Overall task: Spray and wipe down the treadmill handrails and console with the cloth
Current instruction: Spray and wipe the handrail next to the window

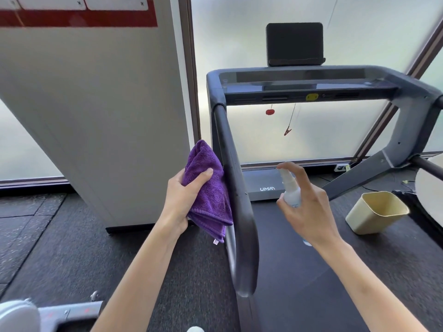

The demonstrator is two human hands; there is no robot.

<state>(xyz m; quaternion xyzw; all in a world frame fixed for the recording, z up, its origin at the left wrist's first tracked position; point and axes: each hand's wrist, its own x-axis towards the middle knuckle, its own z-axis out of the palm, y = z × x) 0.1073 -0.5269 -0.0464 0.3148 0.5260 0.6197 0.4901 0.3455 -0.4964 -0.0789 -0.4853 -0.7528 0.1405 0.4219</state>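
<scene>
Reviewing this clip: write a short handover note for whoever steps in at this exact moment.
Left hand grips the folded purple cloth, which is against the outer side of the left handrail.
Right hand holds the spray bottle, forefinger on the nozzle, aimed toward that rail.
Done: nothing shows as wiped; whether the rail is wet cannot be told.
Left: spray and wipe this rail, then the right handrail and the console.

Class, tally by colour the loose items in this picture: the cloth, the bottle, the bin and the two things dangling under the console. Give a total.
Purple: 1, the cloth
White: 1, the spray bottle
Cream: 1, the bin
Red: 2, the safety key and the clip
Total: 5
</scene>
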